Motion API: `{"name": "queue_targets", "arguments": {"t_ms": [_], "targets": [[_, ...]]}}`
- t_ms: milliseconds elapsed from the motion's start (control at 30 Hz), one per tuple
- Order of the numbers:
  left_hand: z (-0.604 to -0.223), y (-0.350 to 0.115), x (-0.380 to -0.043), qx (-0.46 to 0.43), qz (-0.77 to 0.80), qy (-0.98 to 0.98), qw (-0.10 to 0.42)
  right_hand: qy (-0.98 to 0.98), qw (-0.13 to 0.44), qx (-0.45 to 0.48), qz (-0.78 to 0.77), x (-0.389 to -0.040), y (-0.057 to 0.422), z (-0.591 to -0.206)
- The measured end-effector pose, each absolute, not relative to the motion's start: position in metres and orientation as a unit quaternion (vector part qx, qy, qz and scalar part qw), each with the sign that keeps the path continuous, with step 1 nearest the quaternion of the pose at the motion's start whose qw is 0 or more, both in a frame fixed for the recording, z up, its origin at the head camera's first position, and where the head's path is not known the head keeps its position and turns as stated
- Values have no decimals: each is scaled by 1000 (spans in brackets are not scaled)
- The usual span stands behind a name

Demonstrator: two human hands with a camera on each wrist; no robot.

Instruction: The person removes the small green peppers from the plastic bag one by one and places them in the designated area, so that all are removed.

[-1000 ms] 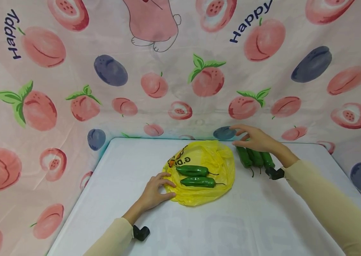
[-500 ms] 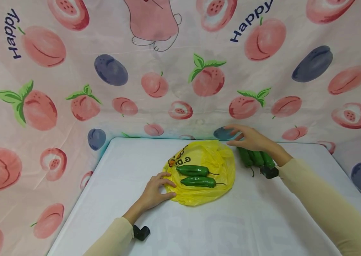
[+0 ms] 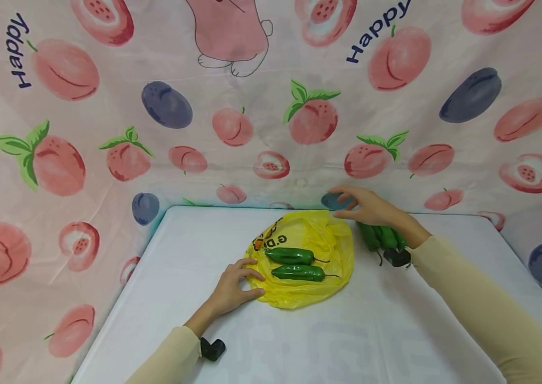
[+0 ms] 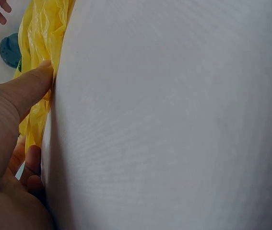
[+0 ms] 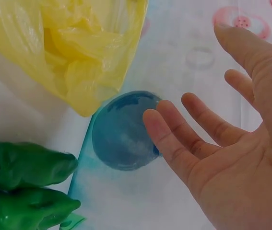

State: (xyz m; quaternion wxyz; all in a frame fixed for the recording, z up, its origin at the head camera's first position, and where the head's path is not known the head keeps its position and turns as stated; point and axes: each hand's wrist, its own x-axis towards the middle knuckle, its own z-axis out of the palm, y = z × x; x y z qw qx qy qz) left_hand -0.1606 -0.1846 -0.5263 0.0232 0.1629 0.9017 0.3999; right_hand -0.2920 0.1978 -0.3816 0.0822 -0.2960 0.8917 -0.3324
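On the worktop [image 3: 348,346], my left fingers [image 3: 249,273] rest loosely on the yellow bag [image 3: 295,295]; my right fingers [image 5: 168,136] hang empty near green peppers [image 5: 32,165].

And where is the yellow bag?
In the head view, the yellow plastic bag lies at centre under two green peppers, its left edge touching the left hand.

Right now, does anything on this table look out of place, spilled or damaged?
Nothing plainly stands out: I see no spill or damage. The yellow bag is crumpled, but that looks normal for thin plastic. Two green peppers lie on it, and the other peppers lie side by side, partly hidden by the right hand.
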Motion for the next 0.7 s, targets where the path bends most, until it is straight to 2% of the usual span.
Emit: {"name": "queue_targets", "arguments": {"t_ms": [700], "targets": [[-526,-184,-161,158,400,903,28,879,114,-319,-336,-293,163,-392]]}}
